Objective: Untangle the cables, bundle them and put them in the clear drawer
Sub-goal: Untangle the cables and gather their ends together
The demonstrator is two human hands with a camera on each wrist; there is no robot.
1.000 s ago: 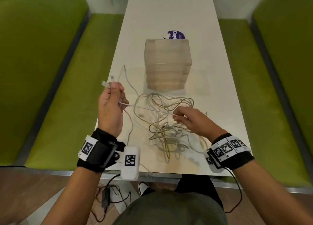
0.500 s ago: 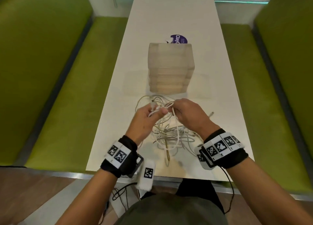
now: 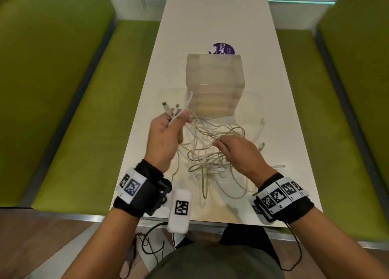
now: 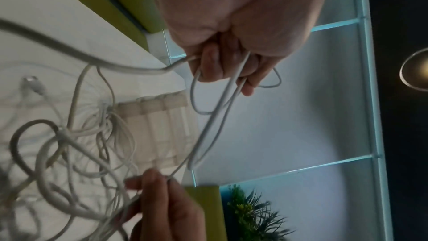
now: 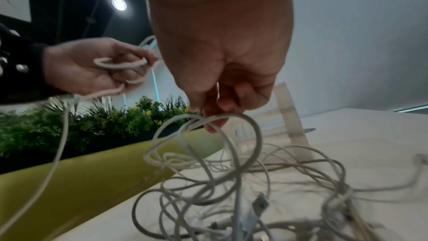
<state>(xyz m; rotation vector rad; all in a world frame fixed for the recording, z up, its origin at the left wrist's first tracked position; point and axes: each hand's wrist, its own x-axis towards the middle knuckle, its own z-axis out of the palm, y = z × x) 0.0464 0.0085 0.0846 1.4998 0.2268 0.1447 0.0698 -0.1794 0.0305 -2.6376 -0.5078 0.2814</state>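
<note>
A: Head view, item one: left hand (image 3: 166,131). Half a second ago it met the right hand over the cable heap; now it sits apart, raised to the left, fingers curled round loops of one white cable (image 3: 179,114), two plug ends sticking up past the knuckles.

B: Left wrist view agrees: the left hand (image 4: 231,43) grips folded loops of the white cable (image 4: 213,116), one strand running on to the other hand.

A: Item two: right hand (image 3: 237,152). It has dropped back from the middle to the right side of the heap, thumb and fingers pinching a strand of the tangled cables (image 3: 210,152).

B: Right wrist view: the right hand (image 5: 222,61) pinches a loop at the top of the tangled cables (image 5: 231,180); the left hand (image 5: 92,69) shows behind, closed on its coil.

A: Item three: tangled cables. They lie on the white table (image 3: 221,15), just in front of the clear drawer unit (image 3: 214,85), more spread out than before, with loose plugs at the right.

B: Item four: clear drawer unit. Upright, drawers all pushed in; contents cannot be made out through the cloudy walls. A purple sticker (image 3: 223,48) lies on the table behind it.

A: Green benches (image 3: 84,131) flank the table.
</note>
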